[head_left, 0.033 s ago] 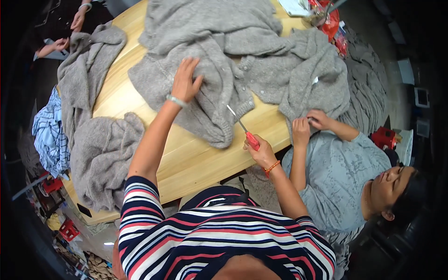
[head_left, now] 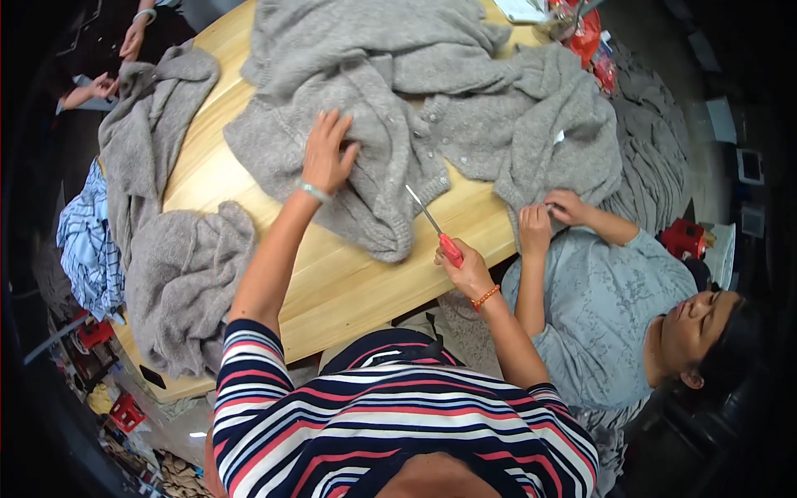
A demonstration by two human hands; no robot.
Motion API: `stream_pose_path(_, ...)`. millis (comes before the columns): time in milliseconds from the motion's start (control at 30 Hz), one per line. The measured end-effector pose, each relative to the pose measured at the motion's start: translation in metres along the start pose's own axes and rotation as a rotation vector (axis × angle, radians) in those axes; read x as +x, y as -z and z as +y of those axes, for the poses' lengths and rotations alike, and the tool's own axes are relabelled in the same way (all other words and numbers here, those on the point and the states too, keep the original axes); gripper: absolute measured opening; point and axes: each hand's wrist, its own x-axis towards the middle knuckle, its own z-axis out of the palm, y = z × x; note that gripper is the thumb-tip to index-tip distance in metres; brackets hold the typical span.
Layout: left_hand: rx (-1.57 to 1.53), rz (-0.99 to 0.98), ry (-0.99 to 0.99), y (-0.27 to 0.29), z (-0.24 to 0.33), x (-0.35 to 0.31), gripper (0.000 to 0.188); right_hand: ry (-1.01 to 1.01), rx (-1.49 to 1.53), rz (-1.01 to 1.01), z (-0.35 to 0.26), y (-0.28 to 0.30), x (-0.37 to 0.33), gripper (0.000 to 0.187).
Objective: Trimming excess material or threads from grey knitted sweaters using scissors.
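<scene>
A grey knit cardigan (head_left: 290, 124) with small buttons lies bunched on the wooden table in front of me. My left hand (head_left: 330, 153) rests on it with the fingers stretched and the thumb apart. In my right hand (head_left: 469, 270), near the table's front edge, is a red-handled tool (head_left: 450, 249) with a thin metal shaft. Its shaft points up and left, and the tip is beside the cardigan's ribbed edge; I cannot tell whether they touch. My palm and fingers hide part of the handle.
More grey knitwear (head_left: 187, 290) lies on the left, near a blue striped cloth (head_left: 87, 241). At the right, a co-worker's hands (head_left: 548, 220) hold the edge of another grey garment (head_left: 564, 124). Another person's hands (head_left: 104, 87) show at the far left. A red bag (head_left: 588, 41) sits at the back right.
My left hand has slid slightly nearer to me over the cardigan. The tool stays in my right hand in almost the same place.
</scene>
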Motion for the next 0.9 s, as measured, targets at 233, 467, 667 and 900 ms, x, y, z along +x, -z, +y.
stream_pose_path(233,0.068,-0.096,-0.162,0.004,0.073,-0.061,0.060,0.014,-0.349,0.054,-0.033,0.014,-0.017,0.030)
stream_pose_path(467,-0.441,-0.183,0.531,-0.058,0.081,-0.090,0.043,0.007,-0.603,-0.066,-0.045,0.014,-0.028,0.030)
stream_pose_path(667,-0.598,-0.106,0.530,-0.055,0.071,-0.094,0.030,-0.025,-0.570,-0.220,-0.061,0.022,-0.061,0.030)
stream_pose_path(900,-0.904,-0.161,0.591,-0.030,0.113,-0.123,0.055,-0.010,-0.543,-0.086,-0.057,0.016,-0.059,0.029)
